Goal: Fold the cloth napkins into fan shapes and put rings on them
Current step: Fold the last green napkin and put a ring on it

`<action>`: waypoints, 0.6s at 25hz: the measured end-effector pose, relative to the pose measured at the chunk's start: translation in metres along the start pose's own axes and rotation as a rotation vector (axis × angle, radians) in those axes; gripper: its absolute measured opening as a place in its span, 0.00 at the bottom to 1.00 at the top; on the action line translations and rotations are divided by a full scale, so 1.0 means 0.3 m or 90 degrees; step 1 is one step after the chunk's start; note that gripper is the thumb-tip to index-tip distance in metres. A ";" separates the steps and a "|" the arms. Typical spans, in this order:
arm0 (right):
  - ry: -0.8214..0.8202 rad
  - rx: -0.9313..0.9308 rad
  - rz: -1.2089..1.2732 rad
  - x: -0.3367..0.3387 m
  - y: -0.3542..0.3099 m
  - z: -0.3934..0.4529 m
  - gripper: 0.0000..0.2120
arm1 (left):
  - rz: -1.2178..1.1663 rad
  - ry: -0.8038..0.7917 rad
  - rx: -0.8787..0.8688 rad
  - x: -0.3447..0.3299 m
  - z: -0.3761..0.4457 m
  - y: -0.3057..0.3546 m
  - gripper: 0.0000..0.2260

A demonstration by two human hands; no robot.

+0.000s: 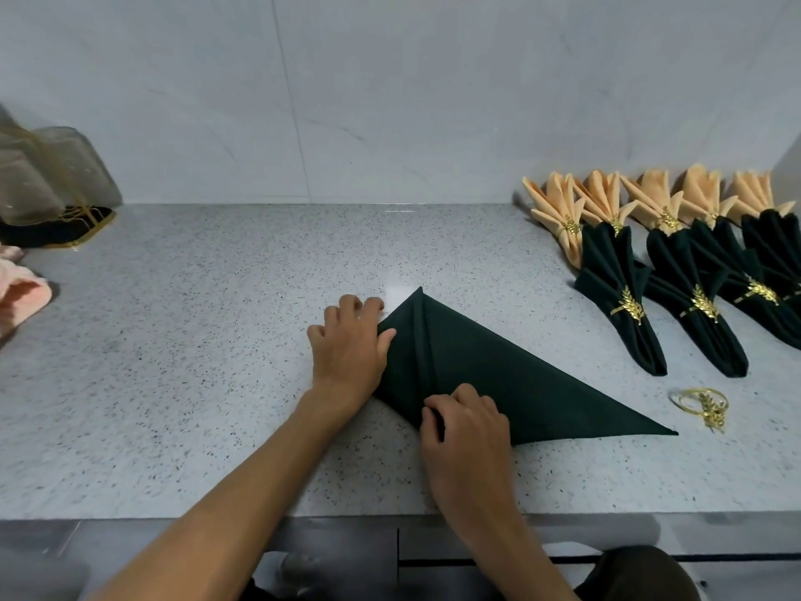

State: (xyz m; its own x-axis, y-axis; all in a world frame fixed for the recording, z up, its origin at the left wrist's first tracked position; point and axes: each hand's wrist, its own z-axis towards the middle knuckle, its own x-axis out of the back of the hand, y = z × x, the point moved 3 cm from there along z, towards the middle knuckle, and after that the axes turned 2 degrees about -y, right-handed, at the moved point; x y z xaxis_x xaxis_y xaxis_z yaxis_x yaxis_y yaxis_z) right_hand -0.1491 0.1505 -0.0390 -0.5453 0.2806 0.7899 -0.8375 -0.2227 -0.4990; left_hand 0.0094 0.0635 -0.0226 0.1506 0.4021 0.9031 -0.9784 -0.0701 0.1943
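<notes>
Dark green napkin (pixel 511 375) lies pleated between both hands: left hand (pixel 349 347) presses it with curled fingers, right hand (pixel 466 420) pinches its near fold; gold ring (pixel 702 405) lies right of them.

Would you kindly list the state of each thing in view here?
Dark green napkin: flat triangle, left part pleated.
Left hand: gripping the pleats.
Right hand: pinching the pleats.
Loose gold ring: lying unused.
Finished green napkins: fanned, ringed.
Peach napkins: fanned, ringed.

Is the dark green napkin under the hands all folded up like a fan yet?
Not yet. The dark green napkin lies flat as a triangle, with only a few pleats at its left end.
</notes>
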 end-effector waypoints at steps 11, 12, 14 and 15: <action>-0.170 -0.045 0.229 0.285 0.163 0.110 0.09 | -0.201 -0.060 -0.212 0.049 -0.341 0.184 0.14; -0.160 -0.042 0.109 0.319 0.220 0.140 0.09 | -0.180 -0.050 -0.220 0.046 -0.335 0.182 0.13; -0.240 -0.052 -0.141 0.352 0.315 0.177 0.15 | -0.178 -0.062 -0.197 0.045 -0.313 0.147 0.08; -0.287 -0.056 -0.221 0.358 0.348 0.183 0.18 | -0.184 -0.077 -0.178 0.051 -0.297 0.119 0.07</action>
State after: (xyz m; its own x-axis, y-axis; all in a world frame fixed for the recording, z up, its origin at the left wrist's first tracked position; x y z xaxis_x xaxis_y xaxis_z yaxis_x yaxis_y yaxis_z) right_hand -0.2931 0.1061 0.0132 -0.1852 -0.1073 0.9768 -0.9750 -0.1044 -0.1963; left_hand -0.0358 0.1484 -0.0360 0.4237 0.2582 0.8682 -0.8917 0.2877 0.3496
